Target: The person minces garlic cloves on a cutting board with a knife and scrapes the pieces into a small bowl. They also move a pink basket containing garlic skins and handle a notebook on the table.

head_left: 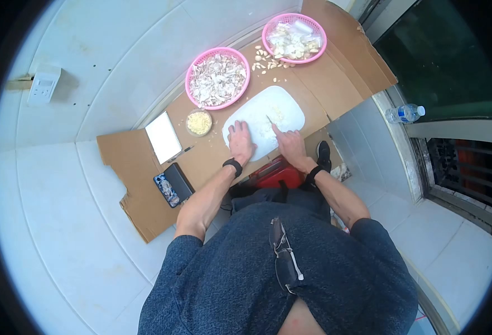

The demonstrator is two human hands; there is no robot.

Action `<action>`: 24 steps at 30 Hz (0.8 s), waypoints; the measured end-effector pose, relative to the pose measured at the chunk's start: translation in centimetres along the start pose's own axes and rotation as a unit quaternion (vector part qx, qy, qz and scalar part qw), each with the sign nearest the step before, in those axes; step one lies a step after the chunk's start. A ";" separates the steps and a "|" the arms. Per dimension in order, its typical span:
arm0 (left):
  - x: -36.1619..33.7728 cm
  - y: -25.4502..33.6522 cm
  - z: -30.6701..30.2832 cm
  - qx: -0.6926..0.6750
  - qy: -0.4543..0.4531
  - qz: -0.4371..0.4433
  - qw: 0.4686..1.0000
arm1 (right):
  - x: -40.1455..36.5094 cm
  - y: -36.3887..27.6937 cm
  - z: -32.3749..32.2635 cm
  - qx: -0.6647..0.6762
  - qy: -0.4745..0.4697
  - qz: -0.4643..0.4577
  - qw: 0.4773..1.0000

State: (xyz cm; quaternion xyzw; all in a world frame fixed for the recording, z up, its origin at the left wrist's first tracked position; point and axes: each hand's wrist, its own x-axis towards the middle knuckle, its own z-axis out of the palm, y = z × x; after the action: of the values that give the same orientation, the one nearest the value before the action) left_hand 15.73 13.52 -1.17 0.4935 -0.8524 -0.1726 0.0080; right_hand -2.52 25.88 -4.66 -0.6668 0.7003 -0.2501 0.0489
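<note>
So right up close there's a dark shirt (pixel 223 268) with glasses (pixel 284 258) hooked on the front. Past that, both hands are over a white board (pixel 260 103) lying on cardboard (pixel 201 167). Left hand (pixel 241 142) is palm down on the board's near left part, fingers loosely spread, not gripping anything. Right hand (pixel 292 146) has its fingers curled closed around a small knife (pixel 270 120), blade angled over the board, next to some pale bits (pixel 278 114). Can't make out the handle, it's under the fingers.

Just left of the board there's a small bowl (pixel 199 123) of chopped stuff, with a pink basket (pixel 217 78) full of whitish peels behind it. Loose cloves (pixel 260 53) sit between that and a second pink basket (pixel 294 38) holding more cloves and some plastic. Over on the left: notepad (pixel 163 138), pen (pixel 180 154) and phone (pixel 167 190).
</note>
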 end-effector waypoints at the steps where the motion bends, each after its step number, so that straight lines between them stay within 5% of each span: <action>1: 0.0 -0.1 0.1 0.001 0.001 0.001 1.000 | -0.1 0.2 0.2 -0.001 -0.010 0.008 1.000; 24: 0.1 0.0 0.2 0.007 0.004 -0.003 1.000 | -0.5 1.5 -1.4 0.000 0.094 0.029 0.995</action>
State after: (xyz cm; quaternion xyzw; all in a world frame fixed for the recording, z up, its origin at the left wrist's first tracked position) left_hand 15.64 13.53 -1.36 0.4964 -0.8522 -0.1649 0.0076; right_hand -4.42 26.71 -4.21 -0.6199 0.7206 -0.3105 -0.0097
